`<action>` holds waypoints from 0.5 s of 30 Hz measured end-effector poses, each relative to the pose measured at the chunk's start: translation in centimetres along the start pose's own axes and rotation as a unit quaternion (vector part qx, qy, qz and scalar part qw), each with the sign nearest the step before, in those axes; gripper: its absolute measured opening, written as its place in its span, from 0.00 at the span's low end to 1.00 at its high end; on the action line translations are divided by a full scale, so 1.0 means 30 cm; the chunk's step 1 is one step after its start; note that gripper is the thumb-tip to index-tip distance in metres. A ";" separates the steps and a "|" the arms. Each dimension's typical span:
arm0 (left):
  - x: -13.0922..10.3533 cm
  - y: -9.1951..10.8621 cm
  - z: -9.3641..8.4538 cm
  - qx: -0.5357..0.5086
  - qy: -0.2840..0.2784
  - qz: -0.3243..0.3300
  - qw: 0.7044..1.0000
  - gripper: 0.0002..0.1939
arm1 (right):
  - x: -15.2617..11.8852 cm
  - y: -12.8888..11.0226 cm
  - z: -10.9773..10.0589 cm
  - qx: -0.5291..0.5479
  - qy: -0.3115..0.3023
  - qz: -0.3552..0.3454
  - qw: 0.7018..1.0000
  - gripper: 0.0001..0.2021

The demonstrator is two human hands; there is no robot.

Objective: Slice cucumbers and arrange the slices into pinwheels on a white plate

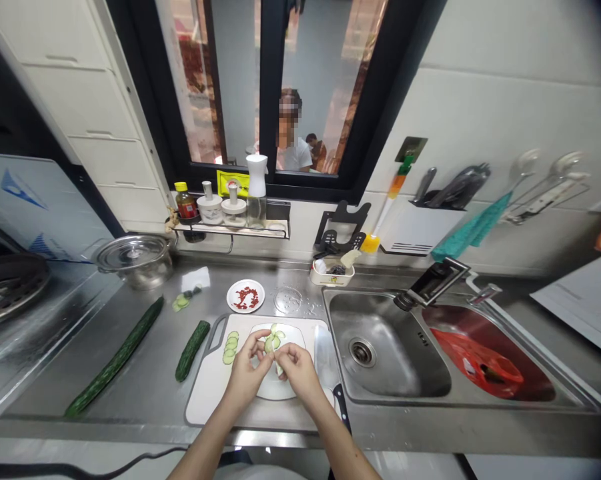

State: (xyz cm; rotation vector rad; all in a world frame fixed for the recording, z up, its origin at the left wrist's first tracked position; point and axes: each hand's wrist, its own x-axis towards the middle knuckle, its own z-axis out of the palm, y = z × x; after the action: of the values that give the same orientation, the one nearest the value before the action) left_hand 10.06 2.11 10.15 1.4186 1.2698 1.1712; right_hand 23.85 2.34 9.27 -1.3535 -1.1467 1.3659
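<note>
Over a white plate point(275, 390) on the cutting board point(211, 399), my left hand point(251, 363) and my right hand point(296, 365) meet with fingertips pinched. Between them are pale green cucumber slices point(274, 339), some of which stand on the plate; the exact piece in each pinch is partly hidden by the fingers. A short row of cut cucumber slices point(230, 348) lies on the board just left of my left hand. At the board's right side rests a kitchen knife point(323, 353), its black handle pointing towards me.
A whole cucumber point(117, 357) and a shorter cucumber piece point(193, 350) lie left of the board. Behind it sits a small plate of red bits point(245, 296). The sink point(390, 353) is at right, a red bag point(480, 367) in its second basin. A lidded pot point(136, 260) stands back left.
</note>
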 end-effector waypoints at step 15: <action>0.005 -0.066 0.045 -0.028 0.029 -0.020 0.999 0.17 | 0.045 0.029 -0.055 -0.072 -0.064 -0.007 0.995 0.09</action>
State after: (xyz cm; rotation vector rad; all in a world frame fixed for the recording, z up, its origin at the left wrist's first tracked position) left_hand 11.06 2.41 8.00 1.3216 1.2886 1.2189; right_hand 25.47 3.56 8.20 -1.3732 -1.3601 1.3981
